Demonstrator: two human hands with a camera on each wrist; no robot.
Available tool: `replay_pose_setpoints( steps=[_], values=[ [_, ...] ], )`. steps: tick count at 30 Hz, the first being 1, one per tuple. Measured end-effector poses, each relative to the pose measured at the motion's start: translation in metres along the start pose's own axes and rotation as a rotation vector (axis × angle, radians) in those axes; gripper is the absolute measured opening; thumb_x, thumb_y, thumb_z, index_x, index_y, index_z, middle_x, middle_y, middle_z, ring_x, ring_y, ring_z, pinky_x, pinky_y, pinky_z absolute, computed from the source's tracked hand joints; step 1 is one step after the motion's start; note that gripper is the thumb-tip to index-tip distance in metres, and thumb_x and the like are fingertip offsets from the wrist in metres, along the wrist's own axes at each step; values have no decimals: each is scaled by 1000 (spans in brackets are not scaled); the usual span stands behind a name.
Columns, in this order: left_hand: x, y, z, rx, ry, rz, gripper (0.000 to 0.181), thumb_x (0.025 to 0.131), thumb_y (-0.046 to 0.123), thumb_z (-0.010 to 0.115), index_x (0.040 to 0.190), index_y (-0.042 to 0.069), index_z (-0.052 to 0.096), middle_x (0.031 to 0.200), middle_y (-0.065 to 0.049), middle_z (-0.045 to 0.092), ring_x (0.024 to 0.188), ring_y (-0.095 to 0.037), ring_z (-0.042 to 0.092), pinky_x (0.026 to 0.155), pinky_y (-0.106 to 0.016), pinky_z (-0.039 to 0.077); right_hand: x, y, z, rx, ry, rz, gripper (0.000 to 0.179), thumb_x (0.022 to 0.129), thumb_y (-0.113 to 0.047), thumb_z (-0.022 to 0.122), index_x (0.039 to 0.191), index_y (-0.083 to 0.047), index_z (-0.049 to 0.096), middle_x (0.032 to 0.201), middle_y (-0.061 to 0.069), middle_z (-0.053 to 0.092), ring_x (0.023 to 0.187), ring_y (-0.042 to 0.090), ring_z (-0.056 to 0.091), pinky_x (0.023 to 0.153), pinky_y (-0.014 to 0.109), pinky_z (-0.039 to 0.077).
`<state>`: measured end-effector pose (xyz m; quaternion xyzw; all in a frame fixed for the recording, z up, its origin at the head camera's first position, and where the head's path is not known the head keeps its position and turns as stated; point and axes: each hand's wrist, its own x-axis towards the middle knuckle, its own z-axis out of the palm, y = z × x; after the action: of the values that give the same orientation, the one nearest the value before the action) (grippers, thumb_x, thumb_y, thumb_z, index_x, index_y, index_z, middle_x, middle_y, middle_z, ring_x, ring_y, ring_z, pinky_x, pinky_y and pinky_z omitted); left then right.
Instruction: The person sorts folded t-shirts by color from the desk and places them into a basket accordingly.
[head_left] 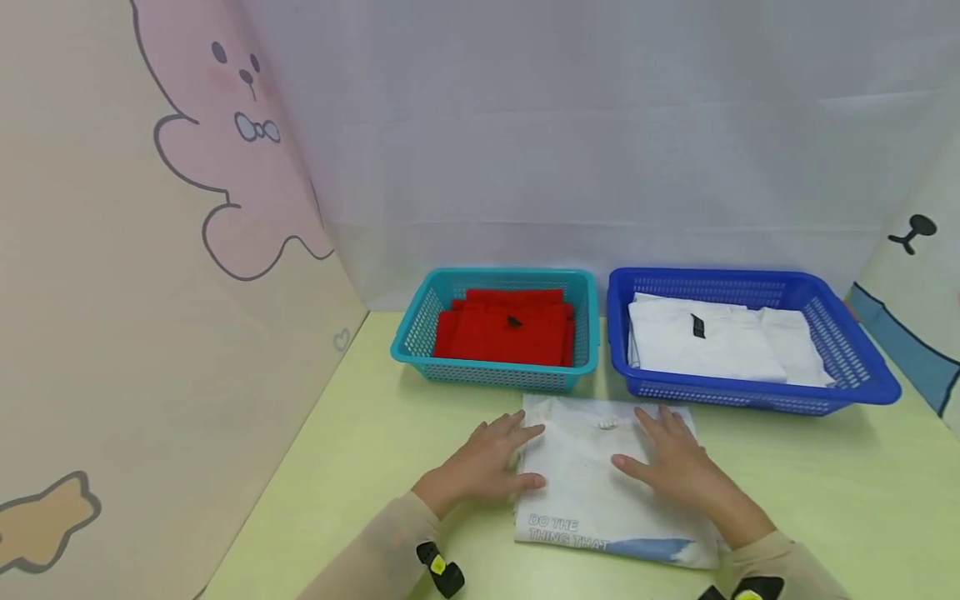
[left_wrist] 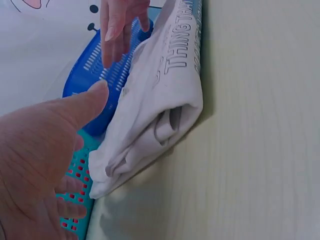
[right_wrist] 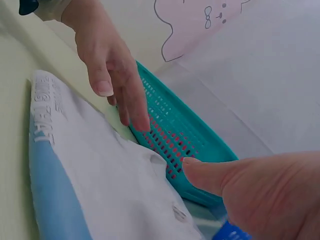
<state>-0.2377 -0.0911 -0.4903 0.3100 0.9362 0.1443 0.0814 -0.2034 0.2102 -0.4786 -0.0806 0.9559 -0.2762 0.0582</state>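
Note:
A folded white T-shirt (head_left: 585, 475) lies on the table, with outlined lettering and a blue patch along its near edge. My left hand (head_left: 487, 462) is at the shirt's left side, fingers spread and thumb over the edge. Over the right part of the shirt is my right hand (head_left: 675, 467), its fingers extended and thumb pointing inward. Neither hand grips the cloth. In the left wrist view, the rolled layers at the end of the shirt (left_wrist: 175, 95) show beside the left thumb.
Behind the shirt stands a teal basket (head_left: 495, 375) holding folded red garments (head_left: 510, 333). To its right, a blue basket (head_left: 862, 367) contains folded white garments (head_left: 705, 342). A pale curtain (head_left: 600, 150) hangs behind the pale yellow table (head_left: 337, 475), and a wall with cartoon drawings borders the left.

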Motion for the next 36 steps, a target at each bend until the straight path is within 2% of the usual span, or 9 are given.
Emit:
replay_pose_setpoints(
  steps=[6,12,18,21,24,26,30,32,36],
  values=[
    [7,13,-1,51,35,-155,76,87,60,58,152,31,30,153,-20,29,139,-41,26,108,-64,21,-15,35,-29,14,14,-47,91,87,-54,63,148,3,28,142,47,15,125,66,20,89,77,26],
    [14,12,7,37,35,-226,76,87,61,56,151,28,32,148,-23,35,138,-43,28,106,-66,21,-19,62,-28,31,-5,-72,87,88,-48,65,149,3,27,138,47,25,121,66,27,89,75,29],
    [17,14,12,23,0,-231,76,88,59,57,151,23,34,150,-21,34,139,-43,26,107,-65,21,-15,69,-18,85,31,-149,81,87,-42,69,143,7,38,139,36,39,124,58,35,98,68,30],
    [20,18,13,-1,-3,-221,74,88,55,59,150,20,37,151,-19,34,140,-41,25,108,-62,22,-13,69,-16,62,56,-182,75,86,-41,70,140,5,44,134,35,46,122,56,40,96,66,33],
    [22,20,15,-25,17,-204,73,87,49,64,148,17,41,149,-15,38,138,-36,30,110,-54,27,-12,68,-16,73,51,-170,72,86,-41,70,138,3,48,130,33,50,117,54,46,92,64,38],
    [24,20,17,-53,37,-188,72,86,44,69,146,15,43,147,-13,42,136,-32,34,109,-47,32,-10,68,-17,117,22,-123,71,86,-42,70,139,0,48,128,32,52,114,51,49,89,61,42],
    [29,17,20,-142,82,-169,73,81,32,78,144,14,45,139,-11,48,127,-27,43,103,-39,40,-6,70,-17,291,-69,-19,68,87,-41,69,141,-6,47,137,31,44,124,51,41,94,62,38],
    [32,16,22,-230,91,-184,75,78,27,80,144,15,45,135,-11,50,121,-26,47,100,-39,43,-4,72,-16,364,-96,1,66,88,-40,69,142,-8,47,144,30,37,131,52,31,98,65,32],
    [34,10,23,-454,101,-231,76,76,18,82,143,19,46,134,-7,52,116,-23,50,98,-40,44,-3,74,-13,457,-103,-5,62,89,-36,68,141,-8,48,146,27,36,134,49,29,102,63,30]
  ],
)
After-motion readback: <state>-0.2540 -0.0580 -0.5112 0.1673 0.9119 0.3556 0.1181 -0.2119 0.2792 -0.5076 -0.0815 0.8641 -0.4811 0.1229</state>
